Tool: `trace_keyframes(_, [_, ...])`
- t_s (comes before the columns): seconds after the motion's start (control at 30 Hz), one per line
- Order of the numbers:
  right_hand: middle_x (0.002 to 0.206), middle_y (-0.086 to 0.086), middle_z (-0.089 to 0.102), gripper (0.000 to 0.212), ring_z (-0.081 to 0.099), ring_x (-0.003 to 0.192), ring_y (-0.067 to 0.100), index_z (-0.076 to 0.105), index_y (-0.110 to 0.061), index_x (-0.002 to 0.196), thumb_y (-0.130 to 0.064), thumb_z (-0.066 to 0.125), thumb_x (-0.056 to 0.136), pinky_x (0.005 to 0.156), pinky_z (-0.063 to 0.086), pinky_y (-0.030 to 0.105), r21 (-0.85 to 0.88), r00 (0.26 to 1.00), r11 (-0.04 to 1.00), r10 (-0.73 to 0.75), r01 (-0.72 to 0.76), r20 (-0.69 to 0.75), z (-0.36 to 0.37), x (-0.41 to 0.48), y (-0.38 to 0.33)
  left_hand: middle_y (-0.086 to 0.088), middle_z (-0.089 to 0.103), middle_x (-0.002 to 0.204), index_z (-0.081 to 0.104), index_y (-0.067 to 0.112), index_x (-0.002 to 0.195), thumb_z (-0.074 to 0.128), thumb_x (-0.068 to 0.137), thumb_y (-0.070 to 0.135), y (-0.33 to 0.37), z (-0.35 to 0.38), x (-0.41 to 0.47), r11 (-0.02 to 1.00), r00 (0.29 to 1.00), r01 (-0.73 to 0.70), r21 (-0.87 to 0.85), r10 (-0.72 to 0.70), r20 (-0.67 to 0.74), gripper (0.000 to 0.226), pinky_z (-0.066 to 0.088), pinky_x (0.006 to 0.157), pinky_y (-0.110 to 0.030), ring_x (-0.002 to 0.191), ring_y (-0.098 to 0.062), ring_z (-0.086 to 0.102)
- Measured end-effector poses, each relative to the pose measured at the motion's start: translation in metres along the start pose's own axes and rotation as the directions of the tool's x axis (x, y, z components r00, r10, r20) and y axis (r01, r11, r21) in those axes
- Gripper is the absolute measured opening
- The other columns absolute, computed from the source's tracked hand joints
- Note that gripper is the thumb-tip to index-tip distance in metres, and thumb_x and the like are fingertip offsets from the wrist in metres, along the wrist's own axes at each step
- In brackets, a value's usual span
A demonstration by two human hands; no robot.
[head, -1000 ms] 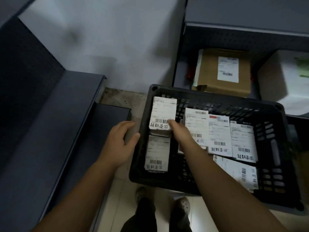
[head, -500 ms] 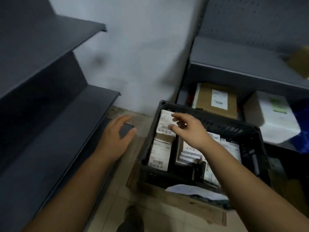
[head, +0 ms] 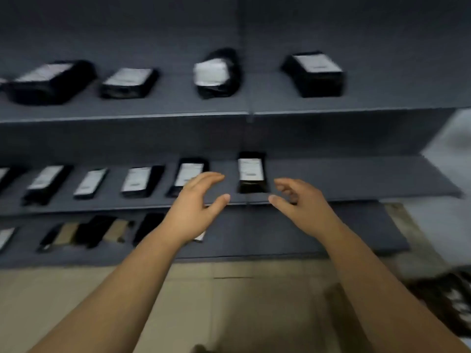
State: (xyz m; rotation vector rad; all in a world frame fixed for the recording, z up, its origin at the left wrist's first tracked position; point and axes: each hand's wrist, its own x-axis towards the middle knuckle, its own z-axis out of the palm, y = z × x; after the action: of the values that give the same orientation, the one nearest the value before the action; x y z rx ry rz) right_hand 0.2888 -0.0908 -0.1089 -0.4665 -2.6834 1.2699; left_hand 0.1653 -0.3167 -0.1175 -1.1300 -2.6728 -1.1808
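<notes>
I'm holding my left hand (head: 193, 200) and right hand (head: 298, 202) spread and empty, flanking the parcel (head: 251, 171) lying label-up at 12 o'clock near the shelf (head: 356, 179) edge, likely to take it by both sides. A neighbour (head: 190, 171) is lying at its 9 o'clock, crowding my left fingers.

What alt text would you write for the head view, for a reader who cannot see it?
The left hand and the right hand, both empty with fingers spread, reach toward a black parcel with a white label on the dark grey middle shelf. More labelled black parcels lie in rows along this shelf and the upper shelf.
</notes>
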Motion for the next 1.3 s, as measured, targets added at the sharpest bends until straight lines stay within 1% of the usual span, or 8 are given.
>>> trace_keyframes(0.27, [0.116,-0.011,0.057,0.039,0.055,0.105,0.005,0.059,-0.026,0.129,-0.037,0.066,0.092,0.091,0.044,0.022,0.044,0.929,0.968,-0.251,0.249,0.273,0.267,0.057,-0.216,0.016,0.050,0.127,0.056,0.024,0.128,0.062,0.091,0.036,-0.202,-0.241,-0.167,0.941,0.892,0.337,0.038,-0.306,-0.331,0.040,0.038,0.097,-0.016,0.124,-0.009,0.046])
trace_keyframes(0.37, [0.117,-0.012,0.055,0.040,0.054,0.107,0.007,0.057,-0.027,0.130,-0.040,0.064,0.093,0.091,0.043,0.023,0.076,0.897,0.958,-0.285,0.276,0.337,0.385,0.069,-0.286,0.017,0.049,0.125,0.056,0.022,0.129,0.062,0.091,0.036,-0.285,-0.320,-0.229,0.904,0.848,0.424,0.062,-0.371,-0.377,0.041,0.045,0.099,-0.035,0.123,-0.009,0.047])
trace_keyframes(0.63, [0.117,-0.011,0.054,0.040,0.053,0.111,0.009,0.057,-0.026,0.130,-0.036,0.065,0.092,0.100,0.047,0.033,0.089,0.800,0.944,-0.318,0.319,0.508,0.594,0.097,-0.440,0.009,0.051,0.134,0.056,0.020,0.129,0.062,0.092,0.037,-0.435,-0.473,-0.294,0.835,0.776,0.549,0.038,-0.491,-0.396,0.042,0.036,0.105,-0.024,0.128,-0.011,0.044])
trace_keyframes(0.73, [0.119,-0.014,0.051,0.043,0.051,0.114,0.009,0.055,-0.031,0.131,-0.043,0.063,0.091,0.099,0.047,0.035,0.057,0.783,0.939,-0.316,0.339,0.536,0.653,0.124,-0.462,0.008,0.051,0.135,0.056,0.020,0.130,0.061,0.092,0.037,-0.497,-0.499,-0.292,0.826,0.778,0.563,0.041,-0.513,-0.363,0.042,0.028,0.097,-0.004,0.128,-0.009,0.043])
trace_keyframes(0.87, [0.122,-0.011,0.050,0.047,0.050,0.115,0.011,0.054,-0.025,0.135,-0.039,0.064,0.092,0.099,0.045,0.030,0.048,0.809,0.963,-0.251,0.267,0.532,0.728,0.171,-0.467,0.006,0.053,0.132,0.057,0.017,0.130,0.063,0.091,0.036,-0.590,-0.514,-0.277,0.820,0.793,0.570,0.049,-0.534,-0.294,0.044,0.032,0.107,-0.025,0.127,-0.013,0.045])
trace_keyframes(1.07, [0.118,-0.012,0.050,0.044,0.050,0.105,0.007,0.055,-0.025,0.133,-0.039,0.064,0.092,0.075,0.038,0.003,-0.033,0.836,0.988,-0.112,0.153,0.538,0.822,0.235,-0.464,0.003,0.053,0.132,0.057,0.017,0.130,0.065,0.091,0.030,-0.716,-0.527,-0.249,0.822,0.814,0.569,0.012,-0.561,-0.153,0.041,0.034,0.108,-0.028,0.126,-0.013,0.045])
trace_keyframes(1.2, [0.117,-0.006,0.055,0.048,0.053,0.110,0.011,0.056,-0.023,0.133,-0.044,0.065,0.090,0.097,0.047,0.030,-0.037,0.864,0.998,-0.026,0.051,0.504,0.888,0.265,-0.446,0.006,0.052,0.133,0.055,0.019,0.131,0.063,0.092,0.032,-0.800,-0.520,-0.242,0.828,0.828,0.561,0.024,-0.560,-0.039,0.042,0.039,0.103,-0.028,0.124,-0.010,0.045])
trace_keyframes(1.3, [0.119,-0.009,0.055,0.050,0.052,0.109,0.008,0.056,-0.022,0.133,-0.045,0.066,0.089,0.096,0.046,0.028,-0.038,0.891,0.999,0.035,-0.020,0.452,0.951,0.281,-0.425,0.006,0.053,0.135,0.055,0.022,0.131,0.062,0.091,0.035,-0.874,-0.508,-0.241,0.817,0.817,0.573,0.061,-0.576,0.040,0.042,0.042,0.102,-0.035,0.121,-0.014,0.049])
